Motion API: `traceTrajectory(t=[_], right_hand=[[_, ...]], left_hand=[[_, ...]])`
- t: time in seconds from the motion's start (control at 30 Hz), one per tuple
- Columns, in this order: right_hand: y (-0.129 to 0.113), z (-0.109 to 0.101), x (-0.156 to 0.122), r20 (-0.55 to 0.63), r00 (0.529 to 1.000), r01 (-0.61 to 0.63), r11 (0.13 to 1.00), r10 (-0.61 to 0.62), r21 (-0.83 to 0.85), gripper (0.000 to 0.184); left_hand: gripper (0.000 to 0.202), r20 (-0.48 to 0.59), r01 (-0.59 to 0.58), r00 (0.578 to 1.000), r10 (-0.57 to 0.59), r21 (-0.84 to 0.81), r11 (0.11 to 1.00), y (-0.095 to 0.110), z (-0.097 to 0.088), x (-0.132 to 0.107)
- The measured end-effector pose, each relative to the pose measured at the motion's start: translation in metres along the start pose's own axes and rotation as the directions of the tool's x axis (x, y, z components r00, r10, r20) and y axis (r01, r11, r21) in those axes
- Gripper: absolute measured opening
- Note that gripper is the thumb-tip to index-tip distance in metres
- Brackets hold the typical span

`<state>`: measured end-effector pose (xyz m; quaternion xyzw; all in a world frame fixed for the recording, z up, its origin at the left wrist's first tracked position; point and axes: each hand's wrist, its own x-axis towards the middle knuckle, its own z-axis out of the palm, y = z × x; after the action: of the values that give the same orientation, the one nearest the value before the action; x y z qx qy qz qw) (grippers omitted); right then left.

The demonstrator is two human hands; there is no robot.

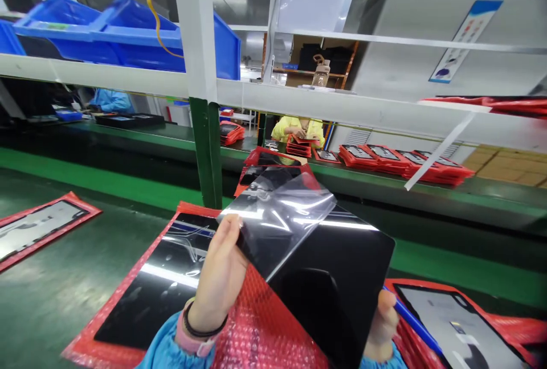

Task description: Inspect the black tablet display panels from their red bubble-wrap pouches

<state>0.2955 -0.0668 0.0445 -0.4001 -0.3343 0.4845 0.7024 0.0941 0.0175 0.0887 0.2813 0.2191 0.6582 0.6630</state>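
Note:
My left hand (220, 275) is closed in a pinch on the edge of a clear protective film (282, 209) that is lifted partly off a glossy black panel (337, 278). My right hand (382, 326) grips the panel's lower right edge from underneath, fingers curled; a blue pen-like stick (412, 323) runs beside it. The panel is tilted up above a red bubble-wrap sheet (260, 335). Another black panel (166, 278) lies flat on red wrap to the left.
More panels on red wrap lie at left (38, 226) and lower right (457, 323). A green conveyor belt (427, 187) carries stacks of red-wrapped panels (401, 161). A person in yellow (299, 130) works opposite. A white-and-green post (205, 101) stands ahead, blue bins (123, 33) above.

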Motion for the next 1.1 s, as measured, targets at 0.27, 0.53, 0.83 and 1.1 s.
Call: traceTrajectory(t=[0.27, 0.53, 0.83, 1.1], right_hand=[[-0.011, 0.059, -0.015, -0.061, 0.992, 0.109, 0.994, -0.110, -0.023, 0.056], [-0.006, 0.056, -0.025, -0.028, 0.957, 0.226, 0.807, -0.288, -0.545, 0.097], [0.001, 0.072, -0.017, -0.182, 0.958, 0.112, 0.872, -0.222, -0.476, 0.123], [-0.002, 0.068, -0.021, -0.075, 0.968, 0.167, 0.842, -0.238, -0.512, 0.102]], left_hand=[[0.010, -0.129, -0.339, 0.937, 0.324, -0.121, 0.933, 0.009, -0.001, -0.022], [0.011, -0.130, -0.462, 0.881, 0.455, -0.034, 0.886, 0.004, -0.004, -0.032], [0.021, -0.194, -0.733, 0.629, 0.753, 0.175, 0.657, -0.011, 0.019, -0.051], [0.009, -0.148, -0.616, 0.777, 0.612, 0.021, 0.787, 0.008, 0.006, -0.041]])
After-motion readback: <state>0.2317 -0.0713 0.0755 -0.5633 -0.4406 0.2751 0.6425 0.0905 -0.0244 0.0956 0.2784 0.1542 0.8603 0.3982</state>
